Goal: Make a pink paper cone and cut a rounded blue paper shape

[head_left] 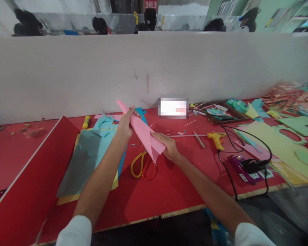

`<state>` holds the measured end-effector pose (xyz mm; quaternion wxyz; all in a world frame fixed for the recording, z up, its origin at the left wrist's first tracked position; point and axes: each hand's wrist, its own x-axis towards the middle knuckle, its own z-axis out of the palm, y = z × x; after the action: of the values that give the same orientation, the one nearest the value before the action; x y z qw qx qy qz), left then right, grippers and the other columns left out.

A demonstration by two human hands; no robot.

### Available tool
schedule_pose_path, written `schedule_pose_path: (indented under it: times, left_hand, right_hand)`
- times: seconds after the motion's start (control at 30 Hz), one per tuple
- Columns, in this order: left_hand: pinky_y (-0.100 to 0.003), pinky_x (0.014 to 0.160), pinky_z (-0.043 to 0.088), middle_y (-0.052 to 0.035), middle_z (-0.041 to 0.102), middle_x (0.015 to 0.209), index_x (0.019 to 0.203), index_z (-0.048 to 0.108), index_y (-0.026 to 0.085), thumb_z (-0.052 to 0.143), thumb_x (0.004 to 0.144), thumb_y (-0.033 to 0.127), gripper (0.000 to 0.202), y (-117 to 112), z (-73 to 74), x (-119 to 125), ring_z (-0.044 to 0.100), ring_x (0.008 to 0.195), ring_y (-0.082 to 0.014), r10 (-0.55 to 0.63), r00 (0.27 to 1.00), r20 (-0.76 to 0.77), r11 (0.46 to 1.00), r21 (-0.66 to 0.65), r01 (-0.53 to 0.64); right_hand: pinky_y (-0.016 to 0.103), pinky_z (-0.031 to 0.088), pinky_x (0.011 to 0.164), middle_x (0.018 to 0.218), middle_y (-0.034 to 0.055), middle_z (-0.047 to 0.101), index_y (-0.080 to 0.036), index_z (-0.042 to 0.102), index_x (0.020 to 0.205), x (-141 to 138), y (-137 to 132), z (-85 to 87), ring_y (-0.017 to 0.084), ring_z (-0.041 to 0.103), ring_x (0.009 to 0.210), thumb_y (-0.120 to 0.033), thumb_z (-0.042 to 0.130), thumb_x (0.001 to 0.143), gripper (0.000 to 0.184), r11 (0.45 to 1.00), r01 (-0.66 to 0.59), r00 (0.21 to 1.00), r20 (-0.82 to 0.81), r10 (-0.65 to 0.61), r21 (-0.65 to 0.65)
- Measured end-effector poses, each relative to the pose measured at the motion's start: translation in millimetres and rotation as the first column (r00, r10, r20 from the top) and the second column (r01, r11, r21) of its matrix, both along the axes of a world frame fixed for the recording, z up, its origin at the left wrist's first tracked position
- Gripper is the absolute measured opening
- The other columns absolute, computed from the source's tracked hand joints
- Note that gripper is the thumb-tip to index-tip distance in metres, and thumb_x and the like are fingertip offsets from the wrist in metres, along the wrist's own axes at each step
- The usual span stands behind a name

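Observation:
A pink paper sheet rolled into a cone [143, 130] is held slantwise over the table, its narrow tip pointing up and to the left. My left hand [126, 123] wraps round it near the narrow end. At the wide lower end, my right hand [167, 145] grips the paper edge, thumb and fingers closed on it. Under the cone lie scissors [137, 166] with one yellow and one red handle; their blades are hidden. To the left is a stack of blue and yellow sheets [86, 160], with a yellow glue stick [86, 122] beyond it.
A yellow glue gun [216, 140] with a black cord and a purple power strip [246, 169] lie right. Behind them are a craft knife [199, 139], a dark tray [228, 116] and cut paper [290, 147]. A red divider [41, 171] stands left; a white partition [92, 75] rises behind.

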<state>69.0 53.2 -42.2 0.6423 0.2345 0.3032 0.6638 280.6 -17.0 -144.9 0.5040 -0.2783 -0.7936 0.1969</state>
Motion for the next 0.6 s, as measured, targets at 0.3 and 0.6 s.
schedule_pose_path:
  times: [0.3,0.6]
  left_hand:
    - [-0.027,0.061,0.053,0.0047,0.057,0.061,0.072,0.057,0.018,0.098,0.071,0.03,0.042,5.1,-11.0,3.9,0.055,0.054,-0.0095,0.193,0.976,-0.097,0.978,-0.061,-0.199]
    - [-0.028,0.068,0.055,0.0037,0.056,0.062,0.074,0.059,0.018,0.095,0.074,0.029,0.038,7.5,-13.5,-4.5,0.057,0.059,-0.01,0.092,0.992,-0.09,0.995,-0.029,-0.095]
  right_hand:
    - [0.043,0.059,0.111,0.153,0.006,0.064,-0.035,0.064,0.15,4.5,-1.4,-9.7,0.027,0.066,0.137,-0.013,0.047,0.105,0.052,0.986,0.068,0.988,0.124,-0.087,0.151]
    - [0.046,0.059,0.113,0.156,0.0071,0.062,-0.033,0.043,0.166,5.0,-0.7,2.9,0.028,0.065,0.139,-0.018,0.055,0.099,0.07,0.996,0.017,0.999,0.028,-0.02,0.092]
